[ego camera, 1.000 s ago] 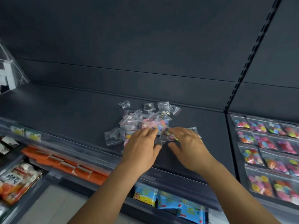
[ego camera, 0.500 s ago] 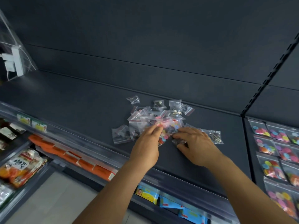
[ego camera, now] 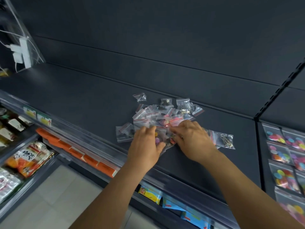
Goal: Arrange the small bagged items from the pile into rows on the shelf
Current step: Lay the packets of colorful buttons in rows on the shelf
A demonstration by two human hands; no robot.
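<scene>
A pile of small clear zip bags (ego camera: 163, 113) with red seal lines lies on the dark grey shelf (ego camera: 85, 96). My left hand (ego camera: 145, 146) rests on the pile's near edge, its fingers and thumb around a bag of coloured discs (ego camera: 160, 139). My right hand (ego camera: 193, 139) lies palm down beside it, fingers curled into the same bags. A bag with metal clips (ego camera: 224, 139) lies flat just right of my right hand. Another bag (ego camera: 124, 133) lies apart at the left of the pile.
The neighbouring shelf section at the right holds rows of bags with coloured discs (ego camera: 280, 152). A black slotted upright (ego camera: 277, 91) divides the two sections. Lower shelves hold orange packets (ego camera: 77, 151), snack packs (ego camera: 29, 157) and blue packets (ego camera: 171, 205). A white plug in clear plastic (ego camera: 21, 52) hangs far left.
Both hands have stayed at the pile's near edge, working closer together over the bags. The bag with metal clips now lies uncovered to the right of my right hand. The view has shifted left.
</scene>
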